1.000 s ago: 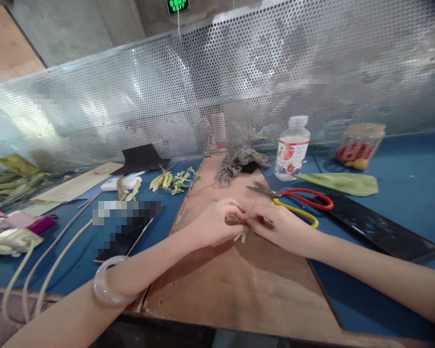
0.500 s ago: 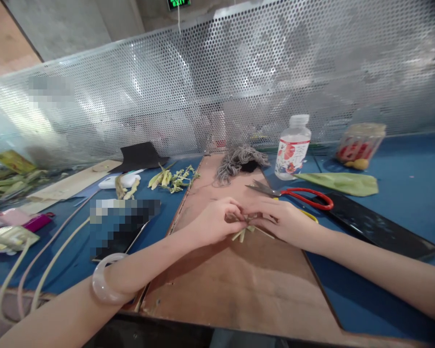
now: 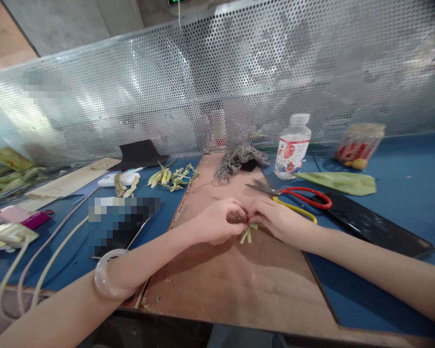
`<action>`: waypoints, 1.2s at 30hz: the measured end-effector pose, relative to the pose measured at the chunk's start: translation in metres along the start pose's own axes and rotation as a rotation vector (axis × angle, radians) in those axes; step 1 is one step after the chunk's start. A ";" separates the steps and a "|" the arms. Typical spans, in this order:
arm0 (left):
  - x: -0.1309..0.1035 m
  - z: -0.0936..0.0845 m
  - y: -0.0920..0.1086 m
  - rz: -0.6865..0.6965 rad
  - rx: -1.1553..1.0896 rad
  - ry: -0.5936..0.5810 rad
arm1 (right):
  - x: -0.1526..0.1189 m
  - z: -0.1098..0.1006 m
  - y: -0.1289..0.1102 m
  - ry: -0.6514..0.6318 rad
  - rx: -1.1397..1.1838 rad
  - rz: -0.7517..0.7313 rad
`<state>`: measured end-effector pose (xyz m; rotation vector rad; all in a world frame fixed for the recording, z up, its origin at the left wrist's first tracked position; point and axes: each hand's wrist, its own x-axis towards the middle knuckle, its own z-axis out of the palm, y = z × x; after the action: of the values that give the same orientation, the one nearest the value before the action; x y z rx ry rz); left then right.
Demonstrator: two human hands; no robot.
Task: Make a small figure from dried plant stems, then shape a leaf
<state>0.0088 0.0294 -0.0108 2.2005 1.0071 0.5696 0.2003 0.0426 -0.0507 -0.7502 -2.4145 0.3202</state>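
Over the middle of the wooden board (image 3: 239, 285), my left hand (image 3: 221, 220) and my right hand (image 3: 275, 217) meet fingertip to fingertip. Both are closed in a pinch on a small bundle of pale green leaf strips (image 3: 247, 235), whose cut ends stick out below the fingers. My fingers hide the top of the bundle. A white bangle (image 3: 110, 275) is on my left wrist. Just behind my right hand lie scissors (image 3: 293, 194) with one red and one yellow handle loop, blades pointing left. Grey yarn (image 3: 235, 164) is heaped farther back on the board.
On the right are a clear labelled bottle (image 3: 293, 147), a green husk leaf (image 3: 340, 182), a black phone-like slab (image 3: 377, 224) and a jar (image 3: 360, 145). On the left lie a dark phone (image 3: 137, 227), small woven plant pieces (image 3: 174, 177) and cables (image 3: 58, 256). A perforated metal screen (image 3: 203, 92) stands behind.
My right fingers have drawn in tighter against my left fingertips. The strips, spread sideways before, now hang closer together, and more of the yellow scissor handle shows.
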 end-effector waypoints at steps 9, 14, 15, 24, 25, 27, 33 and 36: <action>0.012 -0.007 0.006 -0.004 0.066 -0.100 | 0.000 -0.004 -0.004 -0.047 -0.131 0.034; 0.020 0.000 0.005 -0.071 0.098 -0.056 | -0.001 -0.008 -0.006 -0.026 -0.198 0.019; 0.020 0.001 0.005 -0.073 0.110 -0.041 | -0.001 -0.008 -0.006 -0.024 -0.209 0.022; 0.011 0.004 0.014 -0.087 0.059 -0.017 | 0.001 -0.007 -0.009 -0.006 -0.226 0.090; 0.011 0.004 0.014 -0.084 0.055 -0.011 | 0.001 -0.009 -0.008 0.000 -0.216 0.109; 0.010 0.004 0.011 -0.074 0.038 -0.008 | 0.000 -0.013 -0.006 0.024 -0.160 0.133; 0.010 0.005 0.002 -0.031 0.035 -0.039 | -0.001 -0.026 0.002 -0.055 0.150 0.040; 0.010 0.005 -0.001 -0.010 0.020 -0.037 | -0.001 -0.026 0.006 -0.044 0.180 0.014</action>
<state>0.0173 0.0363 -0.0136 2.2141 1.0083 0.5151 0.2194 0.0477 -0.0324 -0.6855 -2.3838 0.5568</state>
